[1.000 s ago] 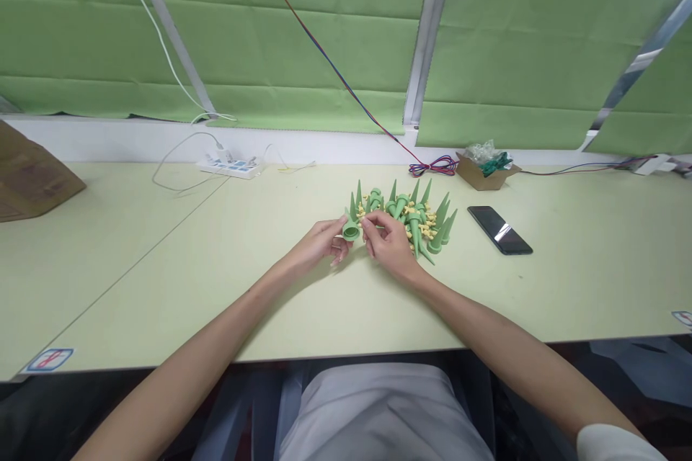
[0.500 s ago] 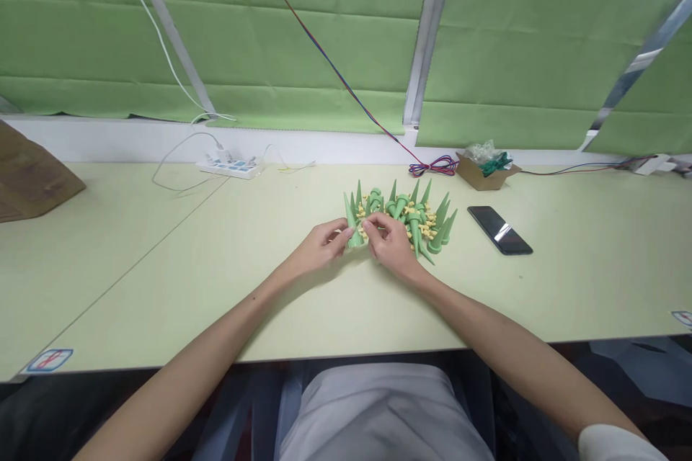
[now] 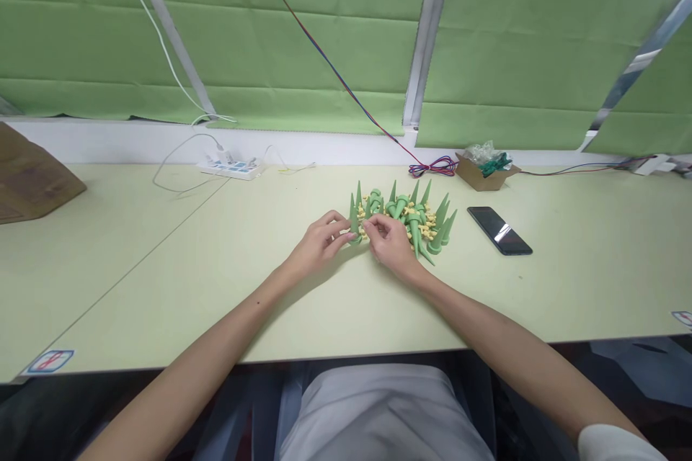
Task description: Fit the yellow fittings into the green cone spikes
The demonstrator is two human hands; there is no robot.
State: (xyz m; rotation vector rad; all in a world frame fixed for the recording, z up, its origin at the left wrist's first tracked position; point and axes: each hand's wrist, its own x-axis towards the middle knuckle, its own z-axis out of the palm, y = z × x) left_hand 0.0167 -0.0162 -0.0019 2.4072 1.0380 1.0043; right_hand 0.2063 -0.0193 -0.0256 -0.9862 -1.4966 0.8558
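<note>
Several green cones with round bases stand and lie in a cluster on the pale table (image 3: 303,310), with small yellow pieces (image 3: 431,232) among them. At the cluster's left edge, my left hand (image 3: 324,239) has its thumb and fingertips at the base of an upright green cone (image 3: 353,217). Just to the right, my right hand (image 3: 390,243) is closed in a pinch at the front of the cluster; what sits between its fingertips is too small to make out.
A black phone (image 3: 500,230) lies right of the cluster. Behind it are a small cardboard box (image 3: 481,178) with plastic and green stuff, and coiled wires (image 3: 434,166). A power strip (image 3: 230,166) is at the back left, a brown paper bag (image 3: 35,176) at far left.
The green cone at my left hand, leaning left before, now stands upright and slightly farther right. My left fingers have loosened a little around it. My right hand has barely moved.
</note>
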